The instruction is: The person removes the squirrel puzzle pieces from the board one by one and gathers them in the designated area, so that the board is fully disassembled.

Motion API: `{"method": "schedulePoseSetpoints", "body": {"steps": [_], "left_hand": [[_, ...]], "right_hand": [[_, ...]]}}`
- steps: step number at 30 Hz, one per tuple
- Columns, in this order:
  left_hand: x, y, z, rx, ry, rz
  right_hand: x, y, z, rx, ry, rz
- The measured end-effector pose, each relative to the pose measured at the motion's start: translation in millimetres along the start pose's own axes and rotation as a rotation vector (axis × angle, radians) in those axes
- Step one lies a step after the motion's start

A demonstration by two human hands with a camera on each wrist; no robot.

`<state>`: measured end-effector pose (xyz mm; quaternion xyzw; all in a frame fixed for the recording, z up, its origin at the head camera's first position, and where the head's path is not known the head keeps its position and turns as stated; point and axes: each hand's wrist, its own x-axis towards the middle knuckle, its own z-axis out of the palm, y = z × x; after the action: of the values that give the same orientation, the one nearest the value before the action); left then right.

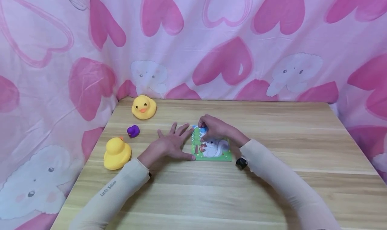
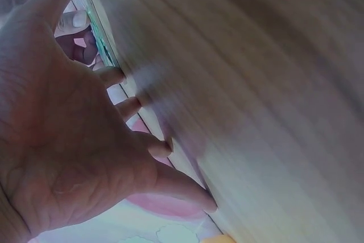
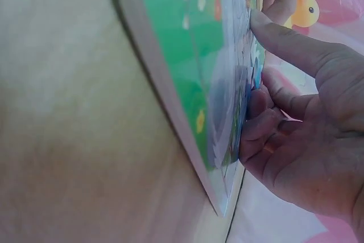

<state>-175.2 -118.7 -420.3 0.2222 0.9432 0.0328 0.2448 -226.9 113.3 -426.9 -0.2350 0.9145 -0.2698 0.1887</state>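
Note:
A small jigsaw puzzle with a white squirrel on green ground lies on the wooden table. My left hand is spread flat at the puzzle's left side, its thumb by the lower left corner and fingertips on the table; its palm fills the left wrist view. Over the puzzle's upper part, my right hand has curled fingers and pinches a blue puzzle piece between thumb and index finger. In the right wrist view, the right hand partly hides the pieces at the puzzle's far side.
Left of the hands are a yellow rubber duck, a small purple duck and another yellow duck farther back. A pink heart-patterned curtain stands behind the table and along its sides.

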Motion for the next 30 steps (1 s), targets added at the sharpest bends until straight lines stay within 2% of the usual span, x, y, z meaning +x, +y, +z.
{"method": "schedulePoseSetpoints", "body": {"steps": [12,22,26,30], "left_hand": [[-2.2,-2.2,-1.5,-0.002,0.002,-0.013],[-0.6,-0.5,2.0,-0.007,0.0,-0.008],[0.0,0.5,2.1,-0.005,-0.011,-0.01],[0.0,0.7,1.4,-0.002,-0.013,-0.013]], "right_hand": [[2.4,5,-3,0.054,-0.004,-0.074],[4.9,12,-3,0.033,-0.013,-0.061],[2.3,15,-5,0.094,-0.019,-0.07],[-0.8,20,-10,0.204,-0.016,-0.097]]}}
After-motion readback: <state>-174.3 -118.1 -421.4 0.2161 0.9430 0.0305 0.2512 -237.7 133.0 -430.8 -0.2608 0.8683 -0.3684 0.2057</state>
